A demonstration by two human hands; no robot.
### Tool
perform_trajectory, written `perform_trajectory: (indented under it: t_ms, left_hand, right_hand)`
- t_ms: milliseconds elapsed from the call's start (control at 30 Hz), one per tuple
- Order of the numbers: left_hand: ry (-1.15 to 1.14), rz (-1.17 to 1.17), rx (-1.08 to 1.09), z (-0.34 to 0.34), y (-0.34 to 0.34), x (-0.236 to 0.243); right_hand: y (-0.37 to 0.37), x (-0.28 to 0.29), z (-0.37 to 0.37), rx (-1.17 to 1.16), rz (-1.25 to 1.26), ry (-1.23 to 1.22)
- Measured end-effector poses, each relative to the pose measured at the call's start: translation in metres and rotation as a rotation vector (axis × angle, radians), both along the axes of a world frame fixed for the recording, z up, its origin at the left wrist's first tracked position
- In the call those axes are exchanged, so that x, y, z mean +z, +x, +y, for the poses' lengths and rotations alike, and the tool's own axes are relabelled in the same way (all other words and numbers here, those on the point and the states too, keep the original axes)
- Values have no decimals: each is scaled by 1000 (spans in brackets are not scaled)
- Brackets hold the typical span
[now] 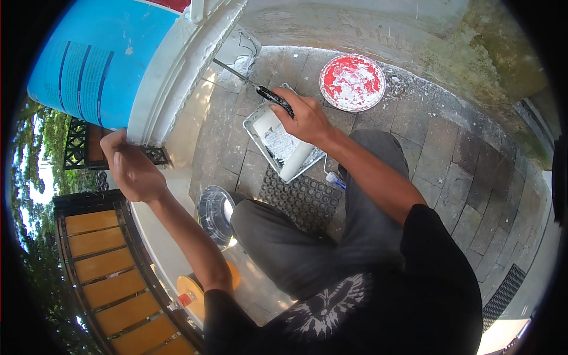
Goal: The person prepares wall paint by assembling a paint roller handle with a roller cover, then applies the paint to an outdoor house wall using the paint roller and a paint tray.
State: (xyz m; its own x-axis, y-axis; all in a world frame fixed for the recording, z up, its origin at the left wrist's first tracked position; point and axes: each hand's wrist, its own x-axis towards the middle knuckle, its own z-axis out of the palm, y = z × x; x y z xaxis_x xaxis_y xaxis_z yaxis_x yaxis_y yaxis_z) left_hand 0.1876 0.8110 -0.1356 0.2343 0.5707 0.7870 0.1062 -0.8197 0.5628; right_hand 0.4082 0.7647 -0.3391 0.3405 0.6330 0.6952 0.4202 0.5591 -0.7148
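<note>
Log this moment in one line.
left hand: against tilted blue bucket; right hand: holding black-handled tool; floor: white tray, red lid

- Looking down now from my head, left-side fisheye, on my side of the paint tray [261, 146]!
- Fairly near that tray, wide all around it!

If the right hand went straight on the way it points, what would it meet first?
Likely the white rim of the blue bucket, with the held tool leading, though depth is unclear.
</note>
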Motion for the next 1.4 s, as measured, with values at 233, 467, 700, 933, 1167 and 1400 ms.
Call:
perform_trajectory:
  t_ms: [233, 467, 700, 933, 1167, 1400]
  left_hand:
    - [11, -17, -24, 1, 1, 0]
    - [4, -36, -11, -3, 3, 2]
    - [60, -28, -8, -12, 11, 7]
    - [83, 19, 37, -15, 11, 10]
    - [105, 6, 41, -16, 8, 10]
    - [104, 4, 33, -14, 5, 10]
  right_hand:
    - [2, -4, 1, -59, -26, 17]
    - [1, 1, -2, -9, -17, -42]
    - [1, 3, -2, -17, -3, 31]
    - [-2, 6, -2, -4, -3, 14]
    - [-5, 8, -4, 7, 13, -47]
    - [-7, 9, -1, 10, 29, -39]
